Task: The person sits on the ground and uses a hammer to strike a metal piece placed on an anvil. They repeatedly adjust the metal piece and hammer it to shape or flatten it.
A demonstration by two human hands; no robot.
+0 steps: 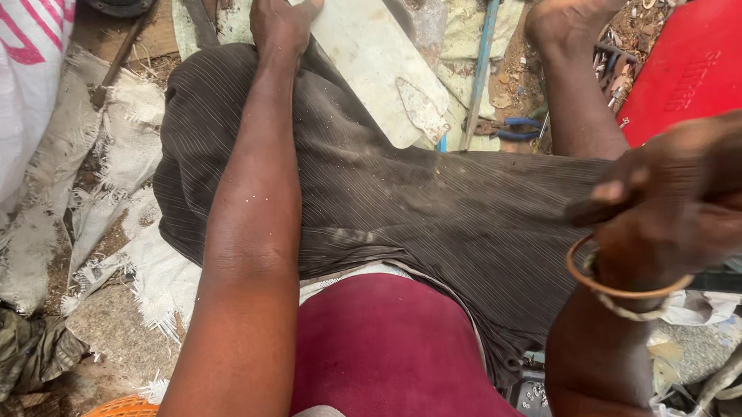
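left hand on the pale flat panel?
Yes: the left hand rests on the upper edge of the pale flat panel, with its fingers curled over the edge.

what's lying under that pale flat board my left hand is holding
The left hand grips the pale flat board. Its near end overlaps the dark striped trousers. Beside it lie a blue-handled tool and pale cloth. Whatever is directly beneath is covered.

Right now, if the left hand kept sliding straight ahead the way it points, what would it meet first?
The left hand already grips the pale flat panel; straight beyond, the picture ends, so nothing more can be told.
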